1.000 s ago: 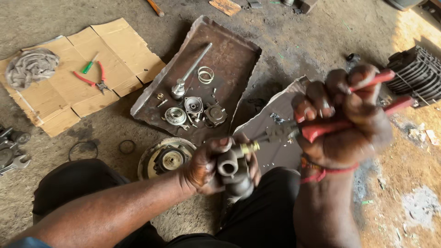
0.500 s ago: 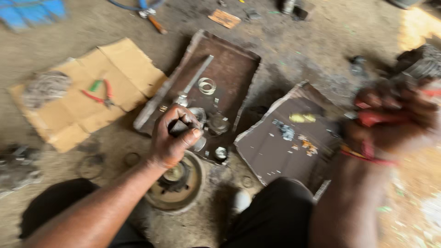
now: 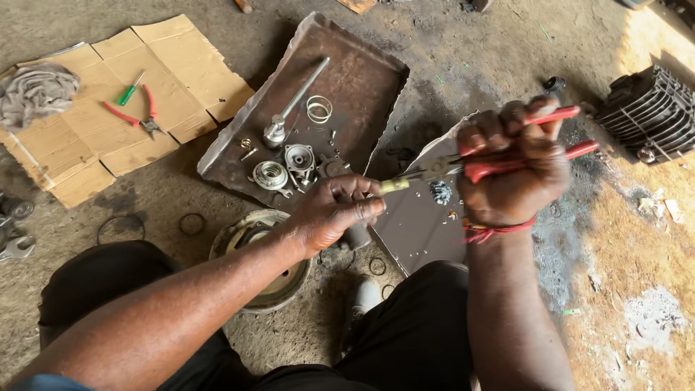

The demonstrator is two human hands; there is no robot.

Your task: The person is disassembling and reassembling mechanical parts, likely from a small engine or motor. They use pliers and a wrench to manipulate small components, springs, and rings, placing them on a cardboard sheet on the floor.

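The right hand (image 3: 515, 170) is closed in a full grip around the red handles of a pair of pliers (image 3: 507, 156), whose jaws point left toward the other hand. The left hand (image 3: 334, 211) is curled shut on a small dark metal part (image 3: 356, 235); thumb and forefinger pinch near a yellowish brass-coloured tip (image 3: 394, 186) that sits at the plier jaws. Whether the jaws actually clamp this tip cannot be told. Both hands are held above the ground, over the gap between a rusty metal tray (image 3: 362, 80) and a flat dark sheet (image 3: 420, 224).

Handling judgement: the part appears rigid, compact and fairly heavy for its size, probably greasy and therefore slippery. Grip it around the body, not the thin tip, which looks easier to bend or mar.

Nearby: bearings and a shaft lie in the tray; a round drum (image 3: 271, 282) rests below the left forearm; red-handled pliers and a green screwdriver (image 3: 132, 90) lie on cardboard (image 3: 87, 166).
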